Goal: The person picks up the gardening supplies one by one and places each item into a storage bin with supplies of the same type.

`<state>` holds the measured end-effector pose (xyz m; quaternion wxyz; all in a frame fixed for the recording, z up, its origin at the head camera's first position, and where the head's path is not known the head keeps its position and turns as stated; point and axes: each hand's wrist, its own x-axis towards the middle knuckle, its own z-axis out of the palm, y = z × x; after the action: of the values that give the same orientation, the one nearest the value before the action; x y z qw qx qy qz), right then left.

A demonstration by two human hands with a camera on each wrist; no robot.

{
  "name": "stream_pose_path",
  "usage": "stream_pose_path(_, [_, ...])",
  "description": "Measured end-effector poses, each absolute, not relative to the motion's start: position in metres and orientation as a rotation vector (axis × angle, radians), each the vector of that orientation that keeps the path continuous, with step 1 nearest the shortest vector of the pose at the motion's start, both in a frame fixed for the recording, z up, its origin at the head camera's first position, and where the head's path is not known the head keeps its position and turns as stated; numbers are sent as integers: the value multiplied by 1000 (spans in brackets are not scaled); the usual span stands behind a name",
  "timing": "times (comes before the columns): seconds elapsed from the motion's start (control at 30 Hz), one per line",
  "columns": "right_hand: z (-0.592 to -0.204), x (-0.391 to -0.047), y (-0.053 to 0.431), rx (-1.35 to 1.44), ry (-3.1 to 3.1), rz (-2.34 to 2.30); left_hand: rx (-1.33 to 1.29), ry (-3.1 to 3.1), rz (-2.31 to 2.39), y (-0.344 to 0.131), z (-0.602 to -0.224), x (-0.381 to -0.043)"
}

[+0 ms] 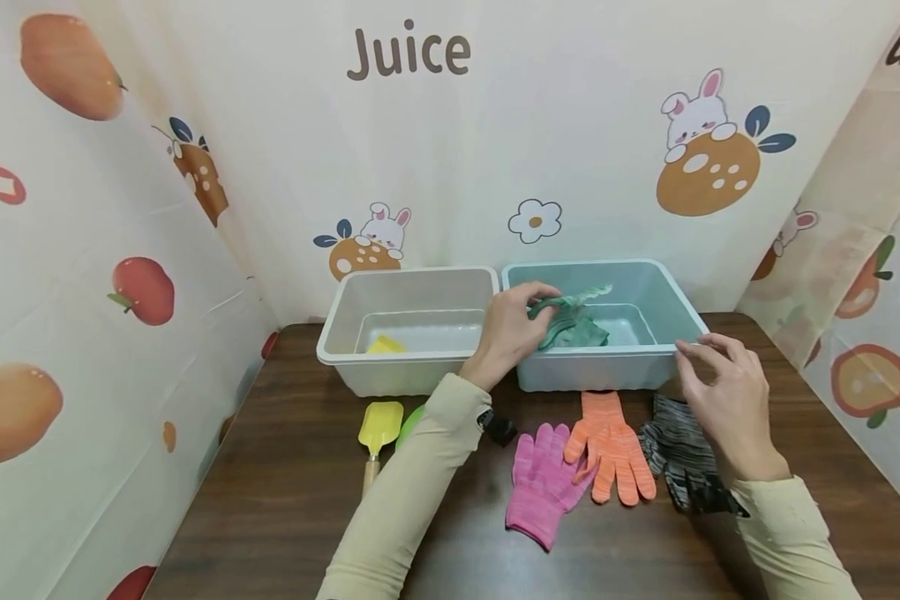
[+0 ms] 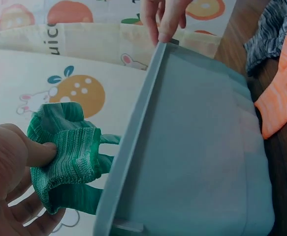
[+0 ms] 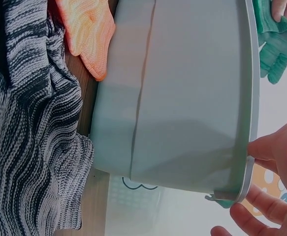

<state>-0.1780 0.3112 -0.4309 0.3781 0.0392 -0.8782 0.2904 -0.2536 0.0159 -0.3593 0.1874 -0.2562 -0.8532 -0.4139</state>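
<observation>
Head camera looks forward and down; 2 closer wrist views share the blue bin (image 2: 197, 137).

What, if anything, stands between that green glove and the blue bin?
Nothing visible. The left hand holds the green glove at the open top of the blue bin; the right hand grips the rim near a corner, clear of the glove.

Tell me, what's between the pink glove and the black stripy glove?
The orange glove lies between the pink glove and the black stripy glove; the head view shows it.
</observation>
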Motion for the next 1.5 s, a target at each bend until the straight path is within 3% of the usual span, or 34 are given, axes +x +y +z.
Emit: stream_pose_path(1.5, [-432,-178,310,71,-2288,756,-586,-2486,-1267,38,-378,-277])
